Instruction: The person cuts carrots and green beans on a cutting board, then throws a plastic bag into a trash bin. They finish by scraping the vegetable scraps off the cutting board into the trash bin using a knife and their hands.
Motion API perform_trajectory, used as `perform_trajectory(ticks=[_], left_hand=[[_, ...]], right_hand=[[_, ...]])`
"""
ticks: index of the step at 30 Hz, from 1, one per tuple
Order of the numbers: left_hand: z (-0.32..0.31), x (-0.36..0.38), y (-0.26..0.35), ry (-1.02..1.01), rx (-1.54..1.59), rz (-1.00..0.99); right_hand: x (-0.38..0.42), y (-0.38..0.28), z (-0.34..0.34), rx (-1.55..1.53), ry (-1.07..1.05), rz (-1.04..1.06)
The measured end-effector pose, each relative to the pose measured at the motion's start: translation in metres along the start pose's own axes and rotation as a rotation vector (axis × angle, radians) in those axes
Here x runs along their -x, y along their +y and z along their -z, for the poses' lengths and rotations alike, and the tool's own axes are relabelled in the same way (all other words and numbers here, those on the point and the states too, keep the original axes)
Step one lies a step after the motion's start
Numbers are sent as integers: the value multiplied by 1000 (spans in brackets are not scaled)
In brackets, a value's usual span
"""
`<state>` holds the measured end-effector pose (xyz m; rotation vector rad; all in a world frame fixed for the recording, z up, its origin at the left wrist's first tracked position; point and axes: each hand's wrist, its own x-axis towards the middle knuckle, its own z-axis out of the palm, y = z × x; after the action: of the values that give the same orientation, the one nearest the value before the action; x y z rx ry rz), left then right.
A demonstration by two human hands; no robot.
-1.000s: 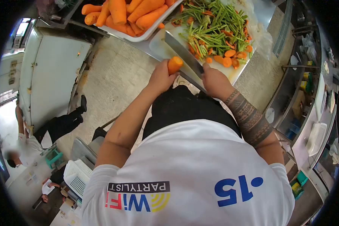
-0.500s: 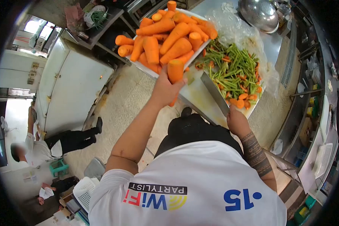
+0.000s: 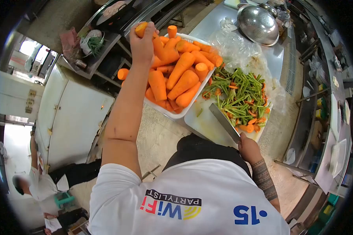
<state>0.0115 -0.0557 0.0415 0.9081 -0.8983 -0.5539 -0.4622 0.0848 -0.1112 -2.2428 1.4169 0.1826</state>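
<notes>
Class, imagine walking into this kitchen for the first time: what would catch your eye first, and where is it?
Probably the bright orange carrots, heaped in a white tray at upper centre. Next, the green stems on the cutting board beside it, near the broad knife in the right hand. Beyond, a shiny metal colander.

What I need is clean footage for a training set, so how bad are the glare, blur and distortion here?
Head view: strong fisheye, with lines bowing near the edges and black corners; the window at left washed out; bright glints on the colander; the head of the person at left blurred; carrots and knife fairly sharp.
</notes>
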Motion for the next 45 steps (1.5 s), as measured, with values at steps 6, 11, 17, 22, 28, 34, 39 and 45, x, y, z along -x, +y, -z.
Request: perform_trajectory(ticks=[6,11,17,22,28,34,39,45], left_hand=[[-14,-85,-45,-111,138,157],[-34,-130,-86,-172,197,150],[-47,-148,-151,-184,78,232],[-41,-143,-197,-287,-160,245],[-34,-137,-191,-634,-633,179],[-41,-109,-181,-926,-965,76],[-46,-106,-181,-1089,-1014,58],[-55,-101,-176,-1223,-1057,175]], right_hand=[[1,-7,7,-46,11,-30],[0,-15,10,-78,-1,-110],[1,-20,8,-121,15,-162],[-1,-27,15,-106,-16,-219],[-4,-27,17,-109,-35,-247],[-5,-28,18,-105,-39,-245],[-2,-27,14,-124,18,-197],[0,-28,11,-112,38,-207]])
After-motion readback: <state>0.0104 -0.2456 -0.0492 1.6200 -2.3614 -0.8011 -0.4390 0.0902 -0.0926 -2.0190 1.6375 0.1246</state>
